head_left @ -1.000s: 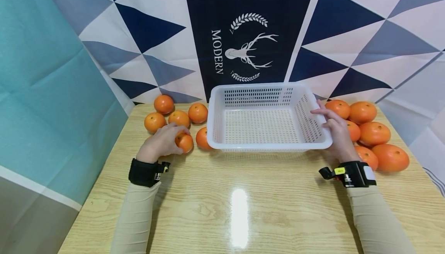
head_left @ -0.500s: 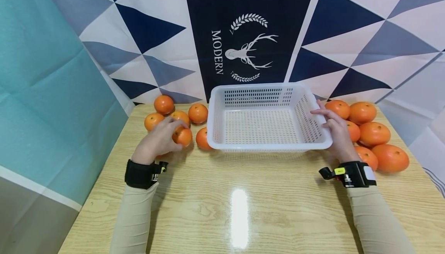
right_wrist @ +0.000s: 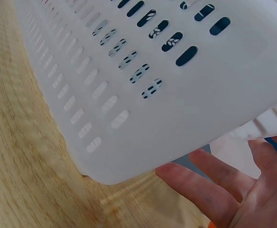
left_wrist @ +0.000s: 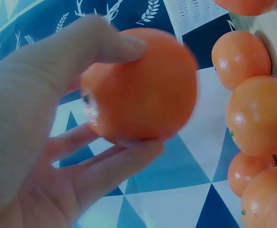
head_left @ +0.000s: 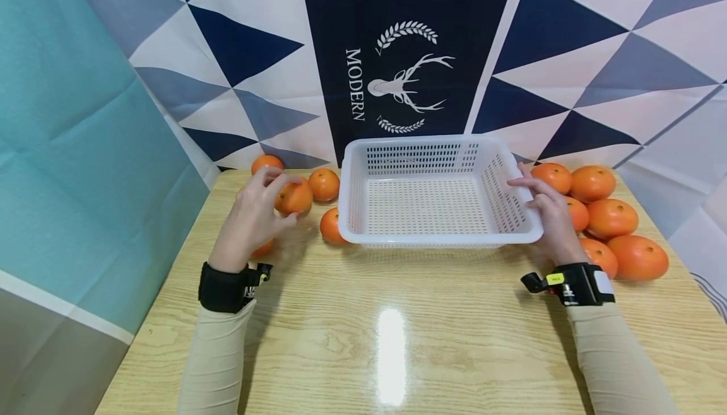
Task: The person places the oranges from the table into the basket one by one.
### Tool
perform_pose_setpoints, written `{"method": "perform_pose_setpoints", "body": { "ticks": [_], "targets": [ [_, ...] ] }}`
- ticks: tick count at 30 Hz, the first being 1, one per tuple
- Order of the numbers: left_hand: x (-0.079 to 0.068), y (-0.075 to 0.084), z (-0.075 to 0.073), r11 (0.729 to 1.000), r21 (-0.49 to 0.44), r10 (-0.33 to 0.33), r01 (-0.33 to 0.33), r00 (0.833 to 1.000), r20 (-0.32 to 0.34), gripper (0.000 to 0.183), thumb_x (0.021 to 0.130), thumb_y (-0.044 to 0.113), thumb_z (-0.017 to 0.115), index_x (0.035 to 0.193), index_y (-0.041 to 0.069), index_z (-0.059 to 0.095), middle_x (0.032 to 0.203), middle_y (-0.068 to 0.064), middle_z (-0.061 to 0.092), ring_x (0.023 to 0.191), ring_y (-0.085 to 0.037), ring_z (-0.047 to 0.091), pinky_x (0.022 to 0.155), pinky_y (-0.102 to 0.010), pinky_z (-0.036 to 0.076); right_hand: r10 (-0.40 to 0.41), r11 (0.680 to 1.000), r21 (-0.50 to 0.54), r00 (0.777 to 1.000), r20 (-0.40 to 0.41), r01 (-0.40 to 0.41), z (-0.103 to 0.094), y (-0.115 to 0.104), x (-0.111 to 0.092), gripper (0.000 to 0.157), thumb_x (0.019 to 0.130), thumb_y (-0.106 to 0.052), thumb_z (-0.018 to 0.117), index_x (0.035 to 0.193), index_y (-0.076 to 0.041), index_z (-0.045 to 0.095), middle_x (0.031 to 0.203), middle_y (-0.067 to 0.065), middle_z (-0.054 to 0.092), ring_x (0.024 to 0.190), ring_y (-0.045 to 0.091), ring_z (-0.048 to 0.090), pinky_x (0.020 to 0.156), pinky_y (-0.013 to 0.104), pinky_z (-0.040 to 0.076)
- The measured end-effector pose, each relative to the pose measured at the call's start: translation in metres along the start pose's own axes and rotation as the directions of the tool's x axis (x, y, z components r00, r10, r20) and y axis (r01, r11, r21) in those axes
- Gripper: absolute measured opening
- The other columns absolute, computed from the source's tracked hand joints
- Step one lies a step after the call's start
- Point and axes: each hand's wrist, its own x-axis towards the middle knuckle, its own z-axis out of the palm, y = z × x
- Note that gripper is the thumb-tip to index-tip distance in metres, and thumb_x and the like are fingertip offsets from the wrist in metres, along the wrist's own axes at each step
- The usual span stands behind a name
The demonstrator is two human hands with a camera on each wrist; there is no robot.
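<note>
My left hand [head_left: 250, 216] holds an orange [left_wrist: 143, 95] between thumb and fingers, lifted above the table at the left. In the left wrist view the fruit hangs apart from several other oranges [left_wrist: 259, 114]. The white perforated plastic basket [head_left: 443, 239] stands at the table's back, with nothing inside. On its right end, my right hand [head_left: 553, 222] grips the rim, fingertips over the edge. From the right wrist view, the fingers [right_wrist: 200, 187] lie beside the basket's outer corner; how far the grip goes round the rim is partly hidden.
One orange [head_left: 331, 226] sits against the basket's left side, and another [head_left: 324, 185] lies behind it. Several larger orange fruits [head_left: 613, 218] are grouped right of the basket. A patterned cloth [head_left: 409, 43] hangs behind the wooden table [head_left: 318, 333].
My left hand has picked up the orange from the table and moved up and slightly left with it. The right hand and basket have stayed still.
</note>
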Motion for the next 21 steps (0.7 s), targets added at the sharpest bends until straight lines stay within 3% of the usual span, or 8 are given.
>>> {"method": "perform_pose_setpoints", "body": {
  "ticks": [3,8,13,21],
  "targets": [
    [0.002,0.003,0.000,1.000,-0.009,0.007,-0.007,0.998,-0.058,0.057,0.083,0.007,0.094,0.135,0.007,0.072,0.140,-0.027,0.063,0.123,-0.047,0.068,0.109,-0.061,0.061,-0.001,1.000,0.008,1.000,0.002,0.001,-0.001,-0.001,-0.001,0.061,0.107,0.001,0.026,0.148,-0.011,0.069,0.193,-0.011,0.010,0.182,0.030,-0.002,0.104,0.010,0.056],
    [0.009,0.009,-0.002,0.999,-0.044,-0.001,-0.003,0.996,-0.093,0.055,0.085,0.009,0.092,0.136,0.006,0.073,0.144,-0.027,0.061,0.129,-0.046,0.066,0.110,-0.058,0.062,0.000,1.000,0.030,1.000,-0.001,0.000,-0.003,-0.006,0.001,0.063,0.107,0.001,0.026,0.149,-0.011,0.070,0.193,-0.011,0.012,0.182,0.027,0.001,0.105,0.011,0.056],
    [0.017,0.018,-0.003,0.999,-0.046,0.000,-0.003,0.997,-0.071,0.057,0.086,0.012,0.094,0.138,0.007,0.073,0.145,-0.027,0.062,0.130,-0.048,0.066,0.110,-0.060,0.062,0.006,0.999,0.032,1.000,0.000,-0.006,-0.004,-0.006,0.002,0.062,0.107,0.001,0.025,0.149,-0.011,0.069,0.193,-0.012,0.011,0.182,0.027,0.000,0.104,0.011,0.056],
    [0.031,0.029,-0.002,0.996,-0.017,0.082,-0.083,0.996,-0.042,0.060,0.083,0.012,0.097,0.138,0.007,0.072,0.143,-0.026,0.063,0.125,-0.045,0.071,0.106,-0.056,0.064,-0.016,1.000,-0.005,1.000,-0.020,0.016,0.000,0.001,0.001,0.060,0.106,0.001,0.027,0.144,-0.012,0.072,0.192,-0.009,0.014,0.182,0.029,0.001,0.105,0.009,0.053]
  ]
}}
